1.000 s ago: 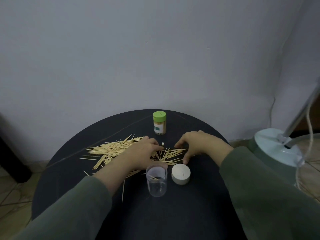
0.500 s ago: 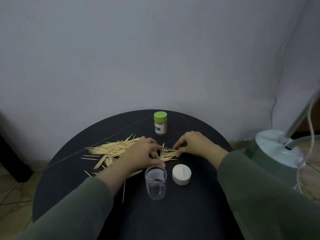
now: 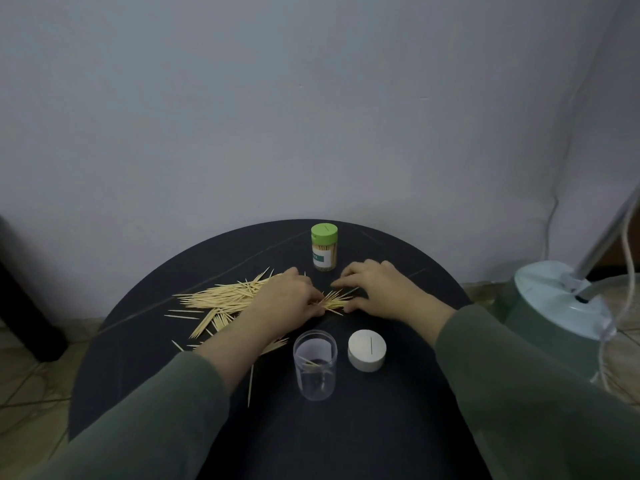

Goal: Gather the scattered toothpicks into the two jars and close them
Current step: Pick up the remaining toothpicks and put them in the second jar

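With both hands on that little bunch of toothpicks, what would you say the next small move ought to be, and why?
Probably pinch the small bunch of wooden toothpicks between the left hand and the right hand, then lift it to the open clear plastic jar. That jar stands just in front, nearly empty, with its white round lid off beside it, while the green-lidded jar looks full and closed.

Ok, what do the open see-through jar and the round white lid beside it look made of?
The open see-through jar looks like clear, glossy plastic, possibly glass: the table shows through its wall. The round white lid looks like matte opaque plastic, with a thin slot on top.
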`<state>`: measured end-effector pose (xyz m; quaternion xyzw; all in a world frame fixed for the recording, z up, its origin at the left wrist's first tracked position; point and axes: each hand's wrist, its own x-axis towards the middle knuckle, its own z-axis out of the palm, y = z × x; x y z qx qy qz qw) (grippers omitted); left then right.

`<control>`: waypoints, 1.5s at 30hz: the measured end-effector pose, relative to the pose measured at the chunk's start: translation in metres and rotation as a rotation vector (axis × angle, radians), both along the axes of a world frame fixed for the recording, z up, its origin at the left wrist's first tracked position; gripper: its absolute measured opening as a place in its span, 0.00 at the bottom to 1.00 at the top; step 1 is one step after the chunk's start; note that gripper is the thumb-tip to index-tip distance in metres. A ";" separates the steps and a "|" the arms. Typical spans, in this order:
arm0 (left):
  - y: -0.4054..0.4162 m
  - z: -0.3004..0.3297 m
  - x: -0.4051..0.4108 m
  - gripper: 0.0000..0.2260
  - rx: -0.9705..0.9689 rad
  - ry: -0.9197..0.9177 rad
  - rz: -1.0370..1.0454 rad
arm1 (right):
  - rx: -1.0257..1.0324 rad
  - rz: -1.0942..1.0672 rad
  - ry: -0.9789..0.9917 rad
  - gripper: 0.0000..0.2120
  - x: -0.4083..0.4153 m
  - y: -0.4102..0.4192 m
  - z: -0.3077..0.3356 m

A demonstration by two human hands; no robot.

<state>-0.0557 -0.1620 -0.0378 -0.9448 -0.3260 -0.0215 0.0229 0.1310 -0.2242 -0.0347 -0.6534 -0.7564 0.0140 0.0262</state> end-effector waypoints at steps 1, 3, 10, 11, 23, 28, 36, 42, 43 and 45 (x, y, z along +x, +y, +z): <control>0.000 0.001 0.000 0.17 0.013 0.030 -0.002 | 0.004 0.023 -0.010 0.24 -0.002 0.001 -0.002; -0.001 0.003 0.002 0.16 0.031 0.084 0.000 | -0.020 0.059 -0.033 0.24 -0.007 0.003 -0.005; -0.005 0.009 0.010 0.15 0.032 0.159 0.072 | 0.021 0.133 -0.143 0.17 -0.008 0.008 -0.010; -0.005 0.009 0.010 0.15 0.035 0.162 0.083 | 0.030 0.129 -0.156 0.16 -0.008 0.007 -0.009; -0.013 0.008 0.014 0.12 0.104 0.223 0.152 | 0.026 0.064 -0.281 0.13 -0.002 0.003 -0.005; -0.015 0.008 0.011 0.12 0.098 0.188 0.165 | 0.035 0.081 -0.332 0.12 -0.006 0.001 -0.004; -0.015 0.004 0.003 0.10 0.057 0.123 0.166 | 0.073 0.034 -0.356 0.12 -0.012 -0.012 0.003; -0.020 0.010 -0.004 0.11 -0.019 -0.063 0.185 | 0.115 -0.083 -0.135 0.12 -0.014 -0.024 0.009; -0.020 0.011 -0.006 0.11 -0.040 -0.095 0.191 | 0.124 -0.107 -0.087 0.12 -0.015 -0.025 0.010; -0.021 0.014 -0.010 0.12 -0.074 -0.157 0.208 | 0.137 -0.146 -0.020 0.13 -0.017 -0.027 0.011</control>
